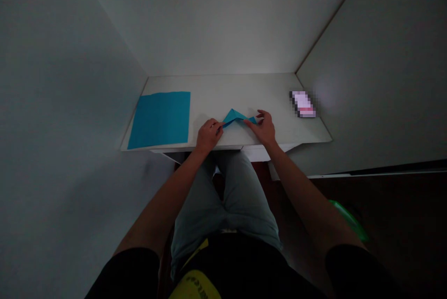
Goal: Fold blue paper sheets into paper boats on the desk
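Note:
Between my two hands is a piece of folded blue paper [233,115], with a raised peak in its middle and a narrow end toward each side. My left hand [209,135] pinches its left end, fingers closed on it. At the other end, my right hand [264,127] grips the paper between thumb and fingers, with some fingertips lifted and curled. Both hands are just above the white desk [216,89], near its front edge. Part of each paper end is hidden by the fingers.
A flat blue sheet of paper [160,119] lies on the left of the desk. On the right rests a phone [303,104] with a lit, blurred screen. Walls enclose the desk at the left, back and right. A green object [349,220] is on the dark floor.

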